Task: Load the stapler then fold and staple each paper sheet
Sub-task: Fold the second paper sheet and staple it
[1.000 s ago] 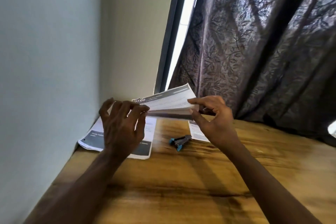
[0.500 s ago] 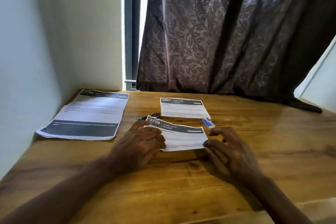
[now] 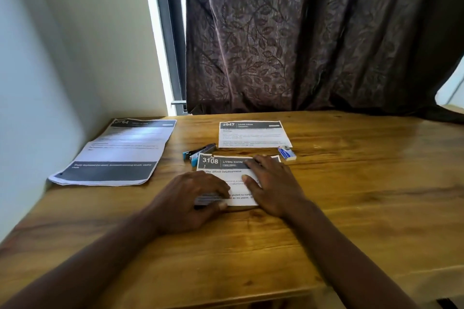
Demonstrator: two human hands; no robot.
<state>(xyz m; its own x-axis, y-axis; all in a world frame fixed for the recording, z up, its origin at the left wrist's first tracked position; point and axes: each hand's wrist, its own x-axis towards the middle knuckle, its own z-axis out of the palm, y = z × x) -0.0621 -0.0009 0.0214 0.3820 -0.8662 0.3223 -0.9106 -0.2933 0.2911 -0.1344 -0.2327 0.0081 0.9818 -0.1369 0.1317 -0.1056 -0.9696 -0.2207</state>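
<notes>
Folded sheet 3108 (image 3: 226, 178) lies flat mid-table (image 3: 364, 208), near edge toward me. My left hand (image 3: 198, 198) presses its near-left corner, fingers lying over the paper, thumb along the near edge. My right hand (image 3: 273, 183) lies spread and flat on its right half.

The stapler (image 3: 198, 152) touches the far-left corner; I cannot tell if the paper overlaps it. The small staple box (image 3: 287, 153) sits just beyond the far-right corner. Folded sheet 2947 (image 3: 253, 134) lies farther back, apart. The unfolded pile (image 3: 113, 153) lies left by the wall, its near corner at the table's left edge. Bare wood runs wide on the right and toward me.

Count: 2 folded sheets, 1 pile (sheet number unreadable), 1 stapler, 1 box.
</notes>
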